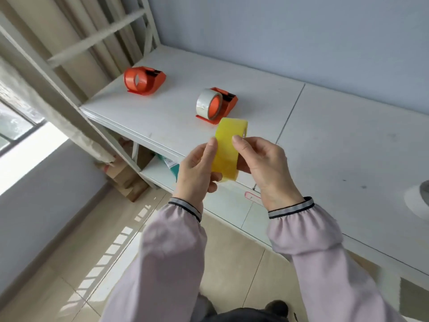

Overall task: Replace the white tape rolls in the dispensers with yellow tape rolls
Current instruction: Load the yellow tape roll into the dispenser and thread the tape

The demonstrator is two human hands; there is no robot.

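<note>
I hold a yellow tape roll (228, 147) edge-on in front of me, above the front edge of the white shelf (336, 145). My left hand (197, 169) grips its left side and my right hand (267, 166) its right side, both thumbs resting on the outer band. Just behind the roll stands an orange dispenser (228, 104) carrying a white tape roll (205, 104). Further back left sits a second orange dispenser (145, 80) whose orange hub shows with no tape roll around it.
A white roll-like object (417, 201) is cut off at the right edge of the shelf. Cardboard boxes (126, 180) lie on the floor under the shelf, beside its lower board. White frame posts rise at the left, and a wall backs the shelf.
</note>
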